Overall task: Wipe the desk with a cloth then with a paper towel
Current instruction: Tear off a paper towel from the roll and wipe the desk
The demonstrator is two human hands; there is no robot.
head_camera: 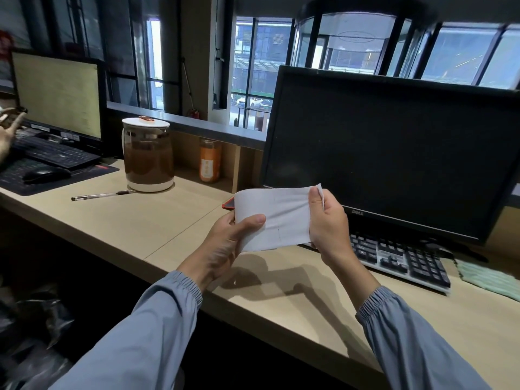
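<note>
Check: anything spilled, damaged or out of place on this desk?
Nothing stands out: no spill or damage on the desk. A pen lies loose near the kettle, the green cloth lies by the keyboard, and the left hand and right hand hold the paper towel above it.

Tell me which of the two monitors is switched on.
The smaller monitor at the far left: its screen glows pale yellow. The large monitor straight ahead is black.
</note>
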